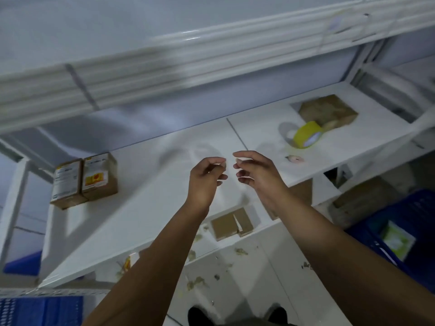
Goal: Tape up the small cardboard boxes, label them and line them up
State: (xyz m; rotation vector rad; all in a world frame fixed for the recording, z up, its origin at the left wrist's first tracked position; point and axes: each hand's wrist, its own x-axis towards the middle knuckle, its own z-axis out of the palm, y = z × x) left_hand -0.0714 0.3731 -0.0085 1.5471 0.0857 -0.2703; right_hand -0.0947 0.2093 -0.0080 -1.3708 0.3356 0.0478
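Note:
My left hand [207, 175] and my right hand [254, 170] are raised close together over the white shelf [153, 198]. Thumb and forefinger of each pinch one end of a small pale strip [230, 162]; it is blurred, and its middle barely shows. Below my wrists, near the shelf's front edge, lies a small flat cardboard box [231, 223] with its flaps meeting. Two labelled cardboard boxes [84, 180] stand side by side at the left. A yellow tape roll [306, 135] lies at the right, with a brown box [328, 110] behind it.
A small pink object [295, 158] lies on the shelf by the tape roll. An upper shelf [164, 57] overhangs at the top. Blue crates stand at the right [404, 231] and lower left [40, 311]. Tape scraps litter the floor [235, 267].

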